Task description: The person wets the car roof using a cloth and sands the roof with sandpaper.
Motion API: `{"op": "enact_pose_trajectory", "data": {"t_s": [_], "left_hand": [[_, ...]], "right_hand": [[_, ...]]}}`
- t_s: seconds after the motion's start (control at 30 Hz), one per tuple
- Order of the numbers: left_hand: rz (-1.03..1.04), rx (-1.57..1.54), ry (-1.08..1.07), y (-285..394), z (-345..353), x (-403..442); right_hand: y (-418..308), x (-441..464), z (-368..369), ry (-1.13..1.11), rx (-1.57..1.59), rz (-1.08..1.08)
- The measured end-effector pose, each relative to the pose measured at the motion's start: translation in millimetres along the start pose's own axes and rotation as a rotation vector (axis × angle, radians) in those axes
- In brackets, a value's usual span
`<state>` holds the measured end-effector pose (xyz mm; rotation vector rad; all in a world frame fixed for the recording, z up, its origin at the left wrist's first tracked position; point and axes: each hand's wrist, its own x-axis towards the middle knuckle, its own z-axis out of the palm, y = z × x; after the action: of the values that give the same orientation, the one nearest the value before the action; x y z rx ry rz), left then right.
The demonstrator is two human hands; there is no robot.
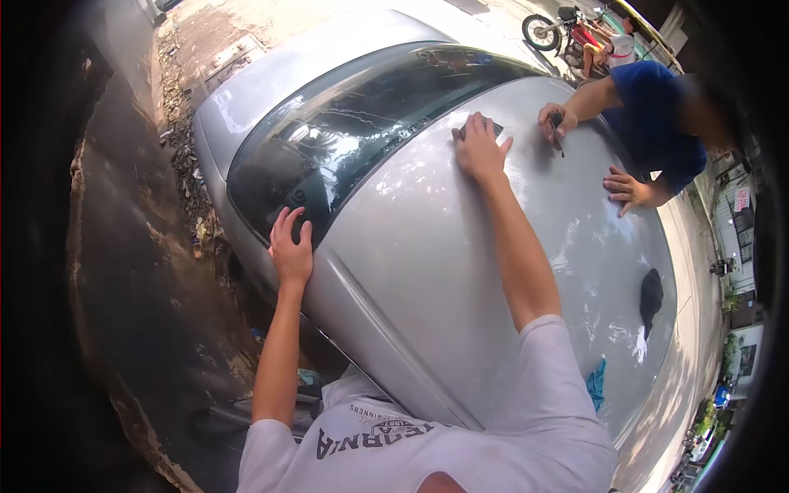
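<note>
A silver car's roof (pixel 411 263) spreads out before me, with the dark glass (pixel 329 131) along its far edge. My right hand (pixel 482 150) presses on the roof close to that glass edge. Under its fingers is a small dark flat pad (pixel 498 129), mostly covered, so its exact kind is unclear. My left hand (pixel 292 253) rests with fingers apart on the car's corner pillar, where glass and roof meet, and holds nothing.
Across the roof, a person in a blue shirt (pixel 657 115) holds a dark tool (pixel 556 131) and leans a hand on the metal. A black cloth (pixel 651 300) and a teal cloth (pixel 596 384) lie on the roof. A dark wall (pixel 123 246) stands close at left; a motorcycle (pixel 567 37) is beyond.
</note>
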<state>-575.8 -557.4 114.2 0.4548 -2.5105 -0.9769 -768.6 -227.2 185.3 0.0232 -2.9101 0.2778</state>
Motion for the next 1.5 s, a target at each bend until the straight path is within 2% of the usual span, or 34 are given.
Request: {"op": "enact_pose_trajectory", "data": {"t_s": [0.03, 0.07, 0.1, 0.13, 0.2, 0.27, 0.33, 0.4, 0.43, 0.5, 0.53, 0.57, 0.63, 0.7, 0.73, 0.77, 0.83, 0.9, 0.97, 1.03, 1.1, 1.17, 1.2, 1.27, 1.33, 1.37, 1.47, 1.5], "left_hand": [[-0.013, -0.001, 0.006, 0, -1, 2], [-0.002, -0.014, 0.004, 0, -1, 1], [0.009, -0.026, 0.001, 0, -1, -1], [0.005, -0.017, 0.000, 3, -3, -2], [0.030, -0.029, 0.005, -5, -1, -3], [0.042, -0.029, 0.032, -9, 4, -4], [0.028, 0.011, 0.020, -5, 7, 3], [-0.008, 0.053, 0.018, -3, 7, 1], [0.014, 0.043, -0.019, -8, 7, -1], [0.093, 0.012, 0.052, -14, 7, 3], [0.122, 0.003, 0.034, -15, 8, 5], [0.124, -0.010, 0.042, -17, 10, 3], [0.153, -0.039, 0.061, -20, 9, 13], [0.069, -0.001, 0.000, -29, 13, 11], [0.070, -0.003, 0.000, -22, 9, 7], [0.079, -0.007, -0.006, -24, 11, 5], [0.132, -0.037, -0.004, -33, 12, 11], [0.154, -0.043, -0.017, -33, 14, 11], [0.064, 0.013, 0.014, -28, 18, 11], [0.017, 0.034, 0.014, -13, 15, 7], [-0.028, 0.092, 0.013, -9, 11, 6], [0.036, 0.016, -0.008, -18, 12, 6], [0.085, -0.035, -0.026, -31, 14, 11], [0.115, -0.042, -0.018, -44, 18, 16], [0.125, -0.075, -0.020, -40, 15, 13], [0.115, -0.078, -0.018, -40, 16, 9], [0.096, -0.087, 0.013, -30, 14, 11], [0.044, -0.007, 0.020, -16, 12, 8]], "right_hand": [[-37, -39, 15, 0.087, 0.045, -0.144], [-78, -90, 10, 0.038, 0.016, -0.303], [-108, -143, 15, 0.088, 0.136, -0.483], [-126, -189, 10, 0.046, 0.219, -0.572], [-112, -262, -24, -0.069, 0.248, -0.612], [-57, -323, -64, -0.253, 0.210, -0.538], [0, -364, -79, -0.340, 0.082, -0.423], [8, -341, -78, -0.258, 0.100, -0.380], [13, -306, -65, -0.102, 0.081, -0.345], [55, -213, -42, 0.146, 0.015, -0.046], [78, -175, -42, 0.147, 0.022, 0.184], [82, -158, -49, 0.135, 0.020, 0.311], [32, -185, -22, 0.232, 0.000, 0.143], [-51, -255, -19, 0.104, 0.167, -0.131], [-64, -285, -20, 0.063, 0.196, -0.240], [-68, -302, -20, 0.022, 0.229, -0.348], [-14, -285, -32, 0.054, 0.185, -0.318], [86, -247, -43, 0.170, 0.014, 0.077], [177, -231, -64, 0.079, 0.007, 0.487], [152, -224, -64, 0.039, -0.036, 0.547], [40, -236, -30, 0.160, 0.000, 0.199], [-65, -263, -9, 0.146, 0.153, -0.092], [-70, -272, -8, 0.149, 0.165, -0.100], [-79, -278, -9, 0.055, 0.236, -0.355], [-16, -262, -24, 0.088, 0.173, -0.214], [28, -252, -38, 0.125, 0.068, -0.069], [160, -234, -60, 0.056, -0.024, 0.407], [154, -226, -62, 0.056, -0.023, 0.388]]}}
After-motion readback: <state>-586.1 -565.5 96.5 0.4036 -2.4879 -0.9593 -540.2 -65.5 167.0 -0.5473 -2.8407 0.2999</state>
